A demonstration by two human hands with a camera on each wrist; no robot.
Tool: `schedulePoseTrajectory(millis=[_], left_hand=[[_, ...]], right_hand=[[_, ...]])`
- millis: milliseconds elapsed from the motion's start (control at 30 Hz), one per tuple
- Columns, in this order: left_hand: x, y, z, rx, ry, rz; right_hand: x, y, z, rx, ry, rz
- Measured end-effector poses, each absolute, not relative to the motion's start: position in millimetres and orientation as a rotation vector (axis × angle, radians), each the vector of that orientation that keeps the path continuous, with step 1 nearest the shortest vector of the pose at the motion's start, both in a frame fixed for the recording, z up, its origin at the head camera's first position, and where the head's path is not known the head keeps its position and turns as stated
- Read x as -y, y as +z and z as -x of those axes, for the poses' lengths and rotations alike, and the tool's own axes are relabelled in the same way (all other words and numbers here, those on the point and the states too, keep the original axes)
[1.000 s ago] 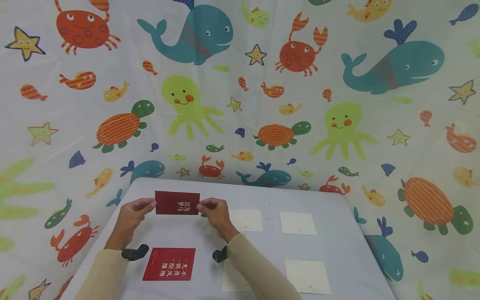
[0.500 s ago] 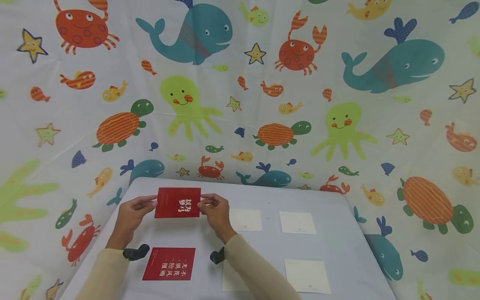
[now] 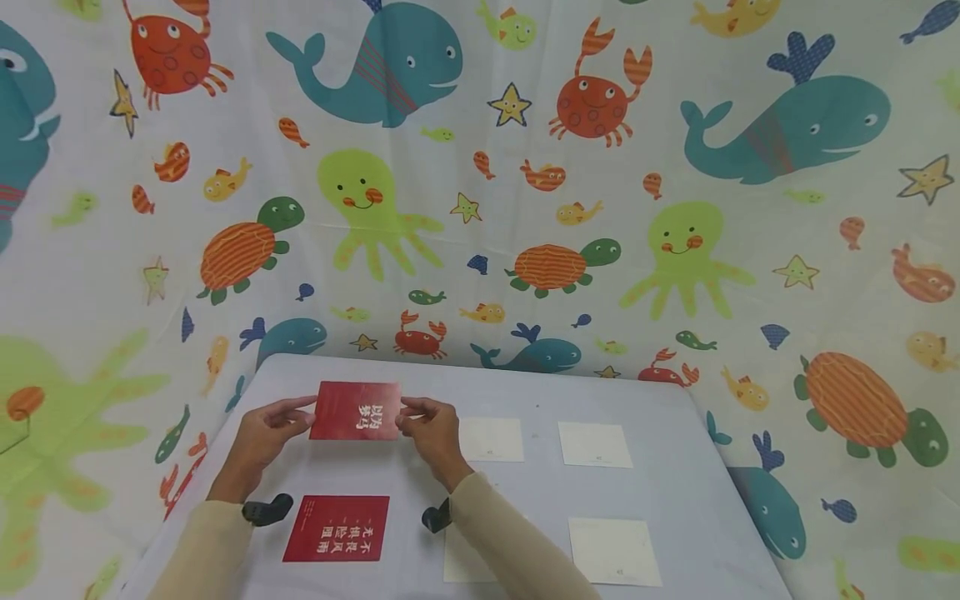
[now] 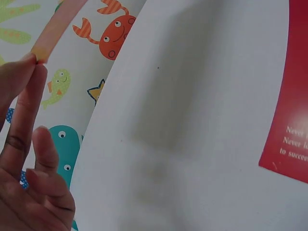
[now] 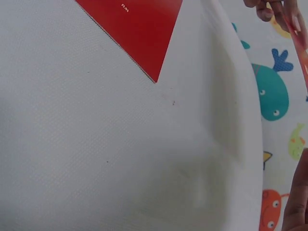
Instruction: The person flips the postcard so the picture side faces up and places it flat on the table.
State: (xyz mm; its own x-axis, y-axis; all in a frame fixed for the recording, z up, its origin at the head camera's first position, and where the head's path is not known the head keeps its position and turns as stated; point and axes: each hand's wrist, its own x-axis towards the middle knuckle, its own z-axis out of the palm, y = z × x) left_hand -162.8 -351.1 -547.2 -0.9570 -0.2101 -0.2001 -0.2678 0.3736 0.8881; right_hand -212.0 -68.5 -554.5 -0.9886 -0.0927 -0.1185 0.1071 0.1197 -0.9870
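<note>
Between both hands hangs a red card (image 3: 341, 411) with white Chinese characters, raised above the white table. My left hand (image 3: 266, 429) pinches its left edge between thumb and index finger, while my right hand (image 3: 433, 429) pinches the right edge. From the left wrist, the held card (image 4: 57, 26) shows as a thin pinkish strip past the fingertips of the left hand (image 4: 29, 144). Nearer to me, a second red card (image 3: 337, 529) with several columns of characters lies flat on the table. Only part of the right hand (image 5: 297, 197) appears in its own wrist view.
Several cream cards lie on the table's right half, such as one at the back right (image 3: 596, 446) and one at the front right (image 3: 615, 552). My right forearm partly covers another cream card (image 3: 465, 554). A sea-animal curtain (image 3: 480, 208) hangs behind the white table (image 3: 697, 500).
The held card first tilted up, showing more of its face, then came down slightly. Both hands have kept their pinch on its edges. The cards on the table have stayed put.
</note>
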Motion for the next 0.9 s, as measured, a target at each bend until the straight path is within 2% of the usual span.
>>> schedulePoseTrajectory(millis=[400, 900], left_hand=[[355.8, -560.1, 164.7, -2.609, 1.587, 0.448], [366.2, -585.5, 190.4, -2.714, 1.463, 0.404]], right_hand=[[78.5, -568.4, 214.9, -2.299, -1.907, -0.041], [93.4, -585.1, 234.5, -2.396, -1.852, -0.033]])
